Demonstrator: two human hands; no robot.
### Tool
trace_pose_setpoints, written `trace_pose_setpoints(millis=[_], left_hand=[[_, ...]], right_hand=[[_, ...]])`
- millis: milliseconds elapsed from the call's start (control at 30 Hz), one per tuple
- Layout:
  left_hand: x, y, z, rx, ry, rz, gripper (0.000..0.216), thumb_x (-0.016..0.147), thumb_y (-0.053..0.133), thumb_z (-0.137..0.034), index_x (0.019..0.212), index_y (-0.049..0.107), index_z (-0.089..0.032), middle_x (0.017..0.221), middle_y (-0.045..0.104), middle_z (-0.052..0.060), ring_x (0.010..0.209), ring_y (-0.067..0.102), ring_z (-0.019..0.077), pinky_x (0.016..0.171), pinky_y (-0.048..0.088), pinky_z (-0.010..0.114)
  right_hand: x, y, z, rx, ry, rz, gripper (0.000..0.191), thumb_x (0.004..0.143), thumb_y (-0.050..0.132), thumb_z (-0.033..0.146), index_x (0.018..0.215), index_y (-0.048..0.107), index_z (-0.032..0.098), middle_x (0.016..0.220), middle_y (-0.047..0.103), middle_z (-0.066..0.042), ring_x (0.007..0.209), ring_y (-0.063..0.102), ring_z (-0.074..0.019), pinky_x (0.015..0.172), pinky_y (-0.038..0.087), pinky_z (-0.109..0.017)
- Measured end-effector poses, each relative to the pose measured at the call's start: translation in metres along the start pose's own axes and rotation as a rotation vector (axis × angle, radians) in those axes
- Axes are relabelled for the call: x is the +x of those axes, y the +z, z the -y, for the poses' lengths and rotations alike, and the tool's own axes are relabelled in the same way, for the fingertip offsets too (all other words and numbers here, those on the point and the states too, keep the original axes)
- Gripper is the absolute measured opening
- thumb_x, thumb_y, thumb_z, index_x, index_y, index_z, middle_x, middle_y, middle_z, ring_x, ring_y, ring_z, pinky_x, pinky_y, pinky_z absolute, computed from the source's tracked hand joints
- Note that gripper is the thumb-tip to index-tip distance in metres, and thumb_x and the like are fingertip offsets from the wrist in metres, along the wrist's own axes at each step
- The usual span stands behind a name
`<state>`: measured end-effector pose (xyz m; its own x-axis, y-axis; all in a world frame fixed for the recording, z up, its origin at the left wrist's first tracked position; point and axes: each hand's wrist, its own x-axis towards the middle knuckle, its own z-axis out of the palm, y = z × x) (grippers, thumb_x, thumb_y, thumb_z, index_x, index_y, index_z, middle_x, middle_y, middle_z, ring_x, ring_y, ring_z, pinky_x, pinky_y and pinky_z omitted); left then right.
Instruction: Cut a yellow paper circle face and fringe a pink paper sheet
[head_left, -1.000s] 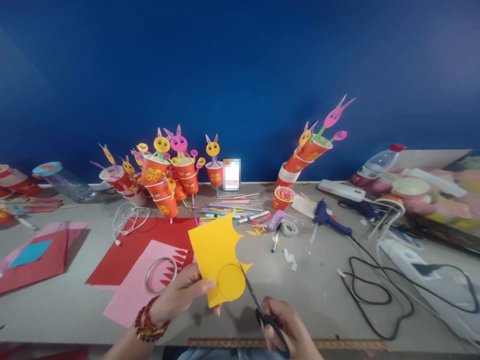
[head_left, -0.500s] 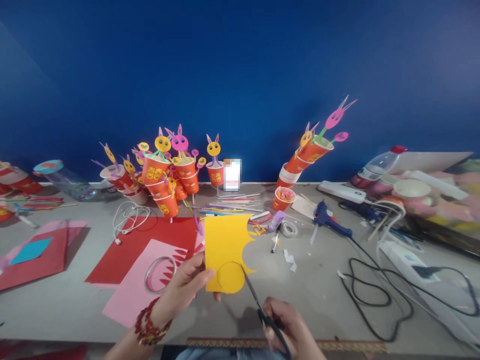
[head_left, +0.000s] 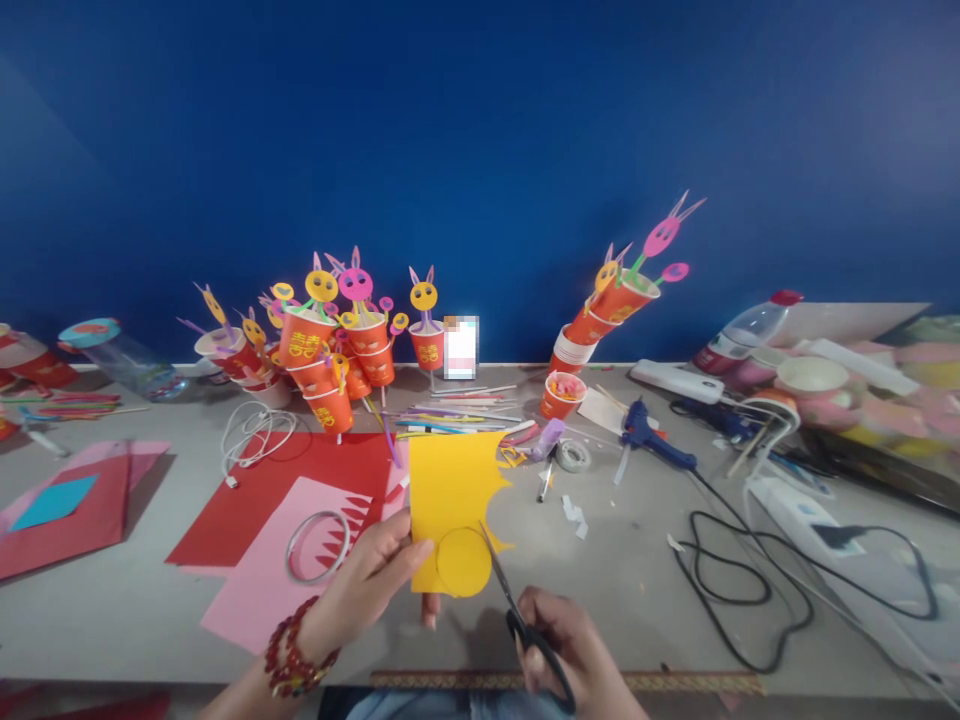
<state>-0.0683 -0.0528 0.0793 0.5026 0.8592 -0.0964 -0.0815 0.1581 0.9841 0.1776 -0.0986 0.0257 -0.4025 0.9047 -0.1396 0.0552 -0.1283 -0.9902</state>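
Note:
A sheet of yellow paper (head_left: 454, 490) hangs over the table in my left hand (head_left: 382, 568), thumb on its front and fingers behind. Curved bites and pointed tips run down the sheet's right edge. Near its bottom a drawn circle (head_left: 463, 562) is partly cut round along the lower right. Black-handled scissors (head_left: 536, 640) are gripped in my right hand (head_left: 559, 640). Their blades lie at the circle's upper right edge, against the paper. Beside my left wrist, a silver ring (head_left: 318, 547) rests on pink paper (head_left: 259, 570) with a jagged cut edge.
Red paper (head_left: 210, 510) lies at left. Decorated paper cups (head_left: 307, 340) stand along the blue wall. Further right are a tape roll (head_left: 574, 456), a blue glue gun (head_left: 652, 438), a black cable (head_left: 712, 600) and a power strip (head_left: 802, 525). White scraps (head_left: 575, 515) dot the table.
The scissor blades have shifted slightly upward along the drawn circle, and the yellow sheet sits a touch lower. The whole view has drifted a little.

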Motion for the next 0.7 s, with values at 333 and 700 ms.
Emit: trace_pose_setpoints(millis=[333, 700], left_hand=[[0.001, -0.003, 0.000, -0.033, -0.006, 0.022, 0.032, 0.100, 0.048, -0.038, 0.122, 0.052, -0.015, 0.069, 0.069, 0.002, 0.052, 0.066, 0.0158, 0.054, 0.050, 0.025], [0.001, -0.007, -0.002, -0.064, -0.023, 0.047, 0.033, 0.099, 0.049, -0.036, 0.126, 0.050, -0.016, 0.085, 0.072, 0.007, 0.053, 0.068, 0.0151, 0.051, 0.050, 0.023]], right_hand=[[0.000, 0.002, -0.014, -0.012, -0.059, -0.022, 0.061, 0.073, 0.055, 0.082, 0.064, 0.040, 0.023, 0.047, 0.047, 0.003, 0.039, 0.042, -0.0100, 0.041, 0.036, -0.020], [-0.001, -0.001, -0.009, -0.053, -0.072, -0.024, 0.060, 0.076, 0.053, 0.079, 0.063, 0.037, 0.023, 0.048, 0.045, 0.004, 0.041, 0.039, -0.0094, 0.042, 0.033, -0.020]])
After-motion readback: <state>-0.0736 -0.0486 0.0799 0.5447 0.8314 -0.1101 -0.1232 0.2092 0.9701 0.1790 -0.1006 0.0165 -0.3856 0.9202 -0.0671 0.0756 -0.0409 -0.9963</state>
